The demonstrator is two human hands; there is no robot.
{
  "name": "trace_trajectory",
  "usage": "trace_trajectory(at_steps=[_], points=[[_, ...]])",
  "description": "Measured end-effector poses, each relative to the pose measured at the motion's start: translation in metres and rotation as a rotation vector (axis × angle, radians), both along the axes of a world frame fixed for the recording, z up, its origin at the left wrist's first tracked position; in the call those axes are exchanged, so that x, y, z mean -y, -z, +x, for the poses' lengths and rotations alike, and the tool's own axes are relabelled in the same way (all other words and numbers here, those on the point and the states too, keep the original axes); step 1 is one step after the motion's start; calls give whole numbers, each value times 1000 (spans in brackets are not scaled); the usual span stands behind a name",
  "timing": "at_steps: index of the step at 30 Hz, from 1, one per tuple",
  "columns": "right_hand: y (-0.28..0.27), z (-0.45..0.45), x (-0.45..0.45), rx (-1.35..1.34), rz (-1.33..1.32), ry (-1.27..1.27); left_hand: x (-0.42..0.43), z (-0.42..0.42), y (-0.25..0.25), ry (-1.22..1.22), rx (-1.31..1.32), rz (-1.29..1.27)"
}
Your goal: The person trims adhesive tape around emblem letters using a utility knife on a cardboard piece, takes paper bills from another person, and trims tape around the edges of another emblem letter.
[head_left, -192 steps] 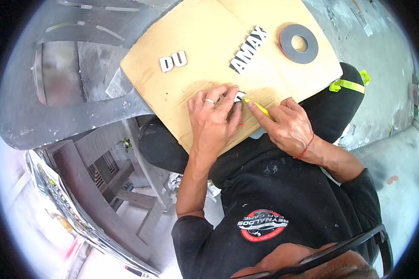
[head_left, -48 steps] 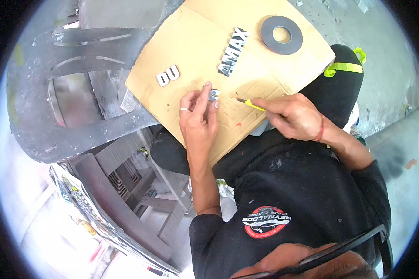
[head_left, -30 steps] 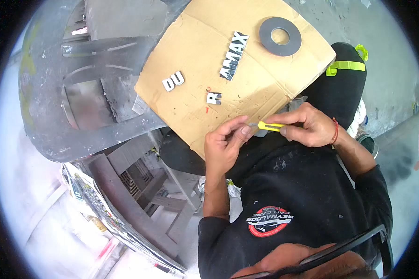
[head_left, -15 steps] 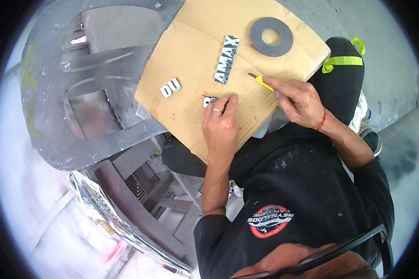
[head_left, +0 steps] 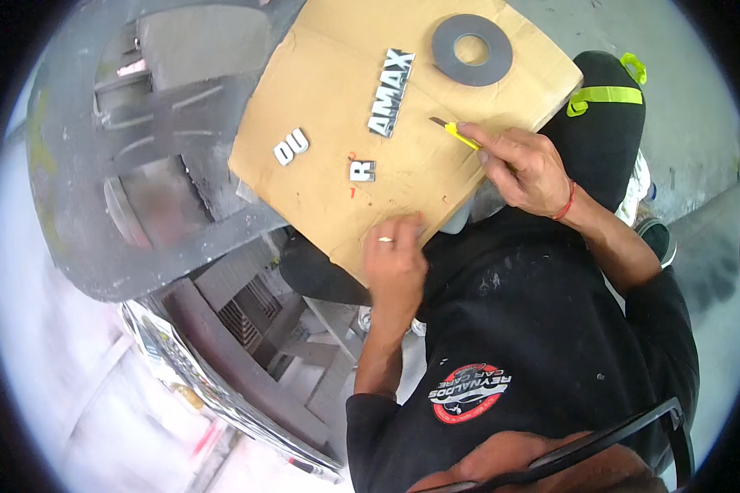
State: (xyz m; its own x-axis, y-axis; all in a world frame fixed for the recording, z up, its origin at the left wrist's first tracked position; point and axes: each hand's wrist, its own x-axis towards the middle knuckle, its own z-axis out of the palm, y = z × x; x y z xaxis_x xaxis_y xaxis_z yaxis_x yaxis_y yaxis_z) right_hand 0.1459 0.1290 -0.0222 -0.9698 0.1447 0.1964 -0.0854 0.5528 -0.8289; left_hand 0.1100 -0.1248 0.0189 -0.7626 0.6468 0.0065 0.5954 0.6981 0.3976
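Observation:
My right hand (head_left: 524, 164) grips a yellow utility knife (head_left: 460, 135), its blade pointing left above the cardboard (head_left: 304, 90). My left hand (head_left: 395, 251), with a ring on one finger, is at the cardboard's near edge, slightly blurred. Its fingers are bent but apart, and no object shows in them. Just beyond it lies a chrome letter R (head_left: 362, 171) with small red scraps beside it. The joined letters DU (head_left: 291, 146) lie farther left. Higher up is the emblem AMAX (head_left: 391, 92), and a roll of dark grey tape (head_left: 492, 51) lies near the far edge.
A large grey panel with openings (head_left: 74, 238) stands to the left. Under the cardboard are my legs in black trousers, one knee (head_left: 604, 103) wearing a yellow-green strap. Lower left, layered printed sheets (head_left: 173, 361) line an edge. A round dark container (head_left: 656, 240) is at right.
My left hand has moved off the letter R, back toward the near edge, so the R now shows fully. The knife stays in my right hand. The view has shifted slightly.

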Motion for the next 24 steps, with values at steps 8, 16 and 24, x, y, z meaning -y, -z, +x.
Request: trace_trajectory(at_steps=[8, 16, 24], points=[[-9, 3, -17, 230, -351, 46, -82, 29, -15, 477, 534, 571], [1, 2, -11, 28, -291, 9, 21, -41, -34, -214, -23, 263], [-5, 3, -9, 77, -241, 9, 0, -87, -24, 1, -22, -42]])
